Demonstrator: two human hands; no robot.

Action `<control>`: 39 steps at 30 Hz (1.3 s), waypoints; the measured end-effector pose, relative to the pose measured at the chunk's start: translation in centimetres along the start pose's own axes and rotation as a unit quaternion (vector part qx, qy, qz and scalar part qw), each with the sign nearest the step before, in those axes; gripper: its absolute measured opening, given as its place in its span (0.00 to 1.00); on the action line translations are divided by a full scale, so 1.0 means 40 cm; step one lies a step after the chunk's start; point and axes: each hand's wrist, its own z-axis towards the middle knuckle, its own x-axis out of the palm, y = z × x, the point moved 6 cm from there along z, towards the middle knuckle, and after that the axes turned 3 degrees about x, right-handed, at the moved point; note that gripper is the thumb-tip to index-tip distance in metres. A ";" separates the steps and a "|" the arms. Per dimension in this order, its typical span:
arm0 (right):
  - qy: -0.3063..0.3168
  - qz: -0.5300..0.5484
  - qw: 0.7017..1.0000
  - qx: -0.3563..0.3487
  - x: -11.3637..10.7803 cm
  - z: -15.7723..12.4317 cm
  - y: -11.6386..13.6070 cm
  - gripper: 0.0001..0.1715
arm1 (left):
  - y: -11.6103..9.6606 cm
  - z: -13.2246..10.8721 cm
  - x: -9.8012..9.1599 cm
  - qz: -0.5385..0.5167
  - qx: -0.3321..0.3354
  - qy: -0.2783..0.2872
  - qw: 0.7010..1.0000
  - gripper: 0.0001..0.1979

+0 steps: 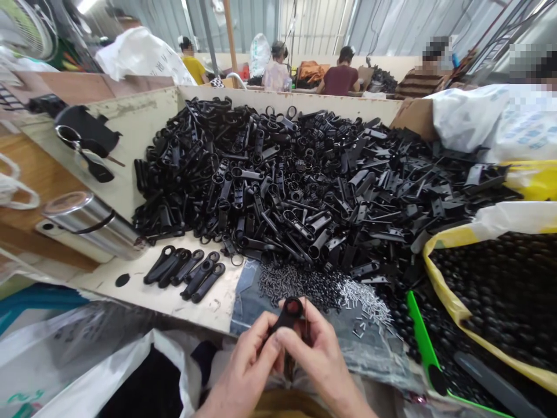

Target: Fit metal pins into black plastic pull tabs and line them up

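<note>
Workshop with metal walls; other people sit at benches far behind the pile. A pale table [130, 125] carries a big pile [304, 186] of black plastic parts.

Near edge of the pile: a heap of small pins [304, 284], dark to silver, on a grey cloth [248, 302]. Left of the pins, a row of finished levers [187, 271] lies side by side. Further left of the pile, a steel flask [93, 223] lies on its side. Right of the pile, a yellow bag [500, 290] is full of small black round pieces; a green tray edge [420, 337] runs beside it.

Both hands meet just below the pins. Left hand [248, 366] and right hand [322, 363] pinch one black lever [290, 313] between thumbs and fingers, ring end up, a red spot showing in the ring. A thin pin seems to stand along the right fingers.

Judgement: the step looks like fitting a small piece into the lever. Best done by holding the lever steady with the left grip, lining the piece up squarely with the hole, and pressing straight, not at a slant.

Hard to tell: the lever's lower end is hidden between the hands; what the red spot is cannot be made out; wrists are cut off at the bottom edge.
</note>
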 end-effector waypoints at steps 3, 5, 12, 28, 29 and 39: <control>0.043 0.000 0.999 0.010 0.027 -0.023 -0.024 0.24 | -0.009 -0.008 -0.020 -0.026 -0.002 -0.007 1.000 0.19; 0.026 -0.004 1.000 0.010 0.029 -0.033 -0.047 0.28 | -0.024 -0.005 -0.079 0.063 0.035 -0.098 0.993 0.16; 0.048 -0.143 0.985 -0.087 0.040 -0.008 -0.042 0.19 | -0.119 -0.017 -0.309 0.541 0.142 -0.460 0.689 0.07; -0.009 -0.499 0.819 -0.282 0.059 0.224 0.260 0.14 | -0.098 0.057 -0.404 0.632 0.227 -0.375 0.639 0.21; -0.012 -0.505 0.816 -0.280 0.062 0.240 0.264 0.12 | -0.107 0.046 -0.391 0.605 0.241 -0.393 0.649 0.21; -0.140 -0.364 0.881 -0.267 -0.061 0.234 0.306 0.12 | -0.147 0.162 -0.074 0.294 0.294 -0.228 0.880 0.24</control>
